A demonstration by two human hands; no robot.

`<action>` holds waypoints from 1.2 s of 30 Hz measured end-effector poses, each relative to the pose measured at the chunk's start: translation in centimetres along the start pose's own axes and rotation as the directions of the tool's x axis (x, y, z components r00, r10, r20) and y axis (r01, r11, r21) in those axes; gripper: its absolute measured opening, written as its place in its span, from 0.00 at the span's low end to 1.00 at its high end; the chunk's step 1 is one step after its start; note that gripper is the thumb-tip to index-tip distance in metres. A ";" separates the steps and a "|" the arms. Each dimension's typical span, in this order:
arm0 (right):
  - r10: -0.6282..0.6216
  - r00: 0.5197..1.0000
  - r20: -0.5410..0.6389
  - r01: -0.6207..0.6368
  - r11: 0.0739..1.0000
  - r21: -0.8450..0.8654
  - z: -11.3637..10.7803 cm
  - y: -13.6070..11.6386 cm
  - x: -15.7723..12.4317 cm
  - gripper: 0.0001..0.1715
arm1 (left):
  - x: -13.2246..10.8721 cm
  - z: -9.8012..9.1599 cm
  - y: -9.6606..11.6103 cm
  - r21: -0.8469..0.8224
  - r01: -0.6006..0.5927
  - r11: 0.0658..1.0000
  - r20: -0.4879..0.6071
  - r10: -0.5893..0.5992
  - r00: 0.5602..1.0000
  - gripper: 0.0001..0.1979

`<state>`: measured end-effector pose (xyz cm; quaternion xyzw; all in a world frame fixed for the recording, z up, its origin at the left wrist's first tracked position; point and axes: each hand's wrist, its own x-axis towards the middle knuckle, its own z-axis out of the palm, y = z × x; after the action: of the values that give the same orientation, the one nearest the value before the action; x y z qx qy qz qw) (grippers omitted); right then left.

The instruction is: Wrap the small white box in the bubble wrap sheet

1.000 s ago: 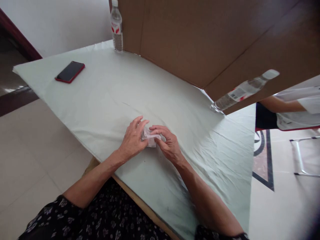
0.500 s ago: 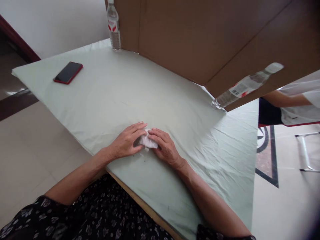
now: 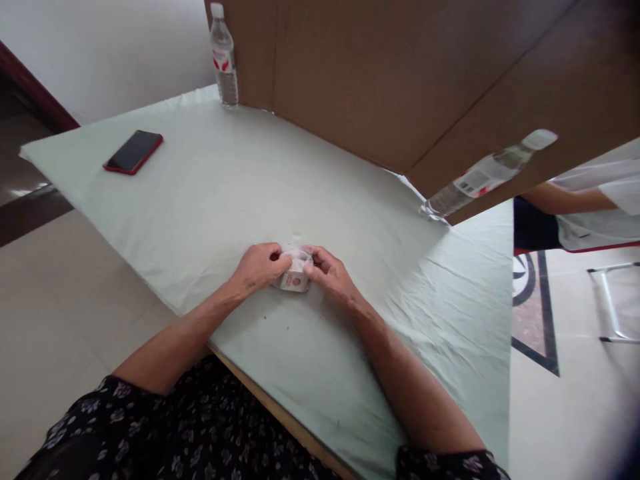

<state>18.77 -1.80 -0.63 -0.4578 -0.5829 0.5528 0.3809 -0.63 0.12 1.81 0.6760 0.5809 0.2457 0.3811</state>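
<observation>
A small white box (image 3: 294, 281) with a reddish print on its front sits on the pale green cloth (image 3: 225, 193), close to the table's near edge. Clear plastic wrap (image 3: 299, 253), which looks like bubble wrap, lies around the box's far side and top. My left hand (image 3: 261, 268) is closed, its thumb and fingers pinching the wrap at the box's left. On the right, my right hand (image 3: 327, 273) grips the wrap and box edge between thumb and fingers. Some of the wrap is hidden behind my fingers.
A phone in a red case (image 3: 133, 152) lies at the far left. Brown cardboard panels (image 3: 350, 80) stand along the back, with one water bottle (image 3: 225, 60) at their left and another bottle (image 3: 487, 175) at the right. A person's arm (image 3: 575, 199) shows beyond the table.
The box has turned or been uncovered, so its printed face now shows. My hands have moved from cupping the wrapped bundle to pinching the wrap at both sides.
</observation>
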 end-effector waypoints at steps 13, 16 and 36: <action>0.045 0.985 -0.164 -0.049 0.999 -0.020 0.2 -0.1 0.6 0.37 | -0.2 0.2 -1.4 -0.600 0.081 0.796 0.241 0.084 0.967 0.47; 0.121 0.974 -0.191 -0.111 0.992 0.063 -0.1 -0.8 2.3 0.33 | -0.2 0.2 -1.5 -0.652 0.082 0.754 0.245 0.107 0.964 0.50; -0.318 0.933 -0.169 0.248 0.907 -0.340 0.6 -1.9 1.6 0.11 | 0.7 0.9 -3.0 -0.645 -0.001 0.764 0.184 0.156 0.971 0.41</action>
<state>17.54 -0.34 1.06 -0.4811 -0.6776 0.3374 0.4423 -1.63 0.69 -1.21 0.5527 0.3861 0.3660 0.6415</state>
